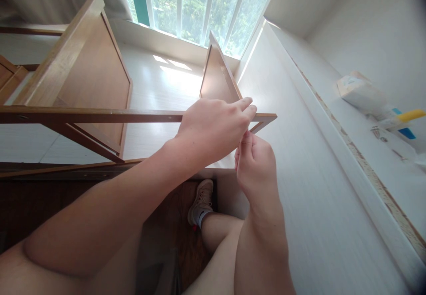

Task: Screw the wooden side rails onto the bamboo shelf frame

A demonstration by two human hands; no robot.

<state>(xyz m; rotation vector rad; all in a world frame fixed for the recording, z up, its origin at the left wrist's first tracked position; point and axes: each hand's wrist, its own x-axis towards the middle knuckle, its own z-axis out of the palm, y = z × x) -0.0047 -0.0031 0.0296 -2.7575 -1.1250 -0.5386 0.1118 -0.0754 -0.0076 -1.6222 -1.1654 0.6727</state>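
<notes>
A long wooden rail (143, 116) of a brown frame runs across the view. My left hand (216, 122) lies over its right part, fingers bent around the rail near its end; the fingertips are partly hidden. Just below, my right hand (256, 157) is closed with the thumb pressed on the curled fingers, close against the left fingertips and the rail's underside. Whatever is in the right hand is hidden. Behind the left hand a wooden panel (219, 73) stands upright and meets the rail near its right end.
A larger wooden panel (96, 73) stands at the left, on a pale ledge (149, 86) below a barred window (199, 6). On the right, a white board (319, 153) has a raw edge; beyond it lie a yellow-handled tool (411, 116) and a white packet (359, 91). A shoe (202, 199) is below.
</notes>
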